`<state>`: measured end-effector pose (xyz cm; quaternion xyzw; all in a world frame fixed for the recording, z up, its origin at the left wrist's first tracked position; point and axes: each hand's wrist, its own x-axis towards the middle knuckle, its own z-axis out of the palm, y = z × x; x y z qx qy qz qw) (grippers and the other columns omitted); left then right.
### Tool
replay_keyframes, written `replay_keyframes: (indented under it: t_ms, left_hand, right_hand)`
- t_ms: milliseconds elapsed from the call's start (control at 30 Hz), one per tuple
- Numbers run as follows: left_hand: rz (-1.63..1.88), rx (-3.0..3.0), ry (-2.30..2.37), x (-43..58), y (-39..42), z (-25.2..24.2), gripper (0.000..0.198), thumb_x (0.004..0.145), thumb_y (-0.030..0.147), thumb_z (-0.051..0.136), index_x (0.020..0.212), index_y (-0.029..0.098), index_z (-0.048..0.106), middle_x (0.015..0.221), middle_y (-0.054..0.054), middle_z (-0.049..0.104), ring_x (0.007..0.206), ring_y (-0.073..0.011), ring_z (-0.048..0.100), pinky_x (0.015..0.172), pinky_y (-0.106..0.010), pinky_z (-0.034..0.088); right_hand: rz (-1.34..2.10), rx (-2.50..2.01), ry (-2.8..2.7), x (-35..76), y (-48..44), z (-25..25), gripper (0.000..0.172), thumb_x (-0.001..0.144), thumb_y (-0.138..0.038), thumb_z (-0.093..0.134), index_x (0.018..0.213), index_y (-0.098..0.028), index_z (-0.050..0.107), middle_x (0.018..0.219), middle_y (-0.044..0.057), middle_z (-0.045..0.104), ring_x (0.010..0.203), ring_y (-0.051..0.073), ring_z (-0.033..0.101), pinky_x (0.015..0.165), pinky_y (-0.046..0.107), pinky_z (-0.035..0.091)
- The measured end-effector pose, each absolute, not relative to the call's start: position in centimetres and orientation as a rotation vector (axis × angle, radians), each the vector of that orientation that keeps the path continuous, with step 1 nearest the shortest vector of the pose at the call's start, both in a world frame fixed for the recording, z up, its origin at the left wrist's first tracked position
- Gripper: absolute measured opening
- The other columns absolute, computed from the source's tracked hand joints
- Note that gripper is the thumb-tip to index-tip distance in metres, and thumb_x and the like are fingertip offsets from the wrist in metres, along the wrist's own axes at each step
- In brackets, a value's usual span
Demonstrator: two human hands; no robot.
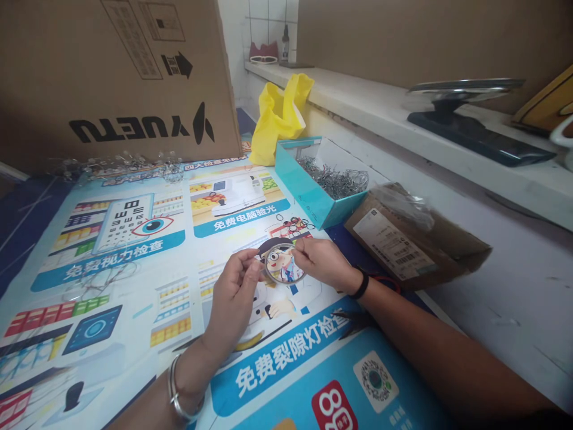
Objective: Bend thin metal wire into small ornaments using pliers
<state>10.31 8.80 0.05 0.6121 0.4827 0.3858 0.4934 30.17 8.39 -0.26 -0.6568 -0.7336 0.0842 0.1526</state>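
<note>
1. The left hand [233, 292] and right hand [324, 261] stand slightly apart, each pinching one side of a thin round ring [283, 282] above the printed surface [138, 325].
2. The ring already looks round; handling seems unfinished, as it is not yet set down.
3. Small dark loops [295, 226] lie just beyond; wire pieces [333, 179] sit piled inside the blue box [308, 194]. Whether those are finished or waiting, I cannot tell.

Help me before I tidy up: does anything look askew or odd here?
Yes, the large carton seems inverted: its lettering is upside down. Small dark rings also lie loose outside the teal box.
</note>
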Motion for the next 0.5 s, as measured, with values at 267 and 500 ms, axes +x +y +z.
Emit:
replay_keyframes:
  t_ms: [267,500]
  left_hand:
    - [0.932,1.485,1.171,10.32,8.73,0.08,0.026,0.088,0.039,0.048,0.108,0.024,0.052,0.086,0.001,0.062,0.073,-0.0121,0.059,0.065,-0.024,0.046]
    - [0.935,1.488,1.170,10.31,8.74,0.13,0.027,0.088,0.039,0.048,0.109,0.023,0.052,0.086,0.000,0.062,0.074,-0.0126,0.059,0.069,-0.026,0.046]
  right_hand:
    - [0.241,-1.863,-2.101,30.24,8.54,-0.33,0.024,0.084,-0.024,0.043,0.061,-0.018,0.043,0.056,-0.003,0.046,0.054,0.010,0.034,0.054,0.024,0.020]
    - [0.241,-1.819,-2.089,30.40,8.34,-0.58,0.024,0.083,-0.024,0.044,0.060,-0.018,0.043,0.055,-0.003,0.044,0.053,0.010,0.034,0.053,0.024,0.020]
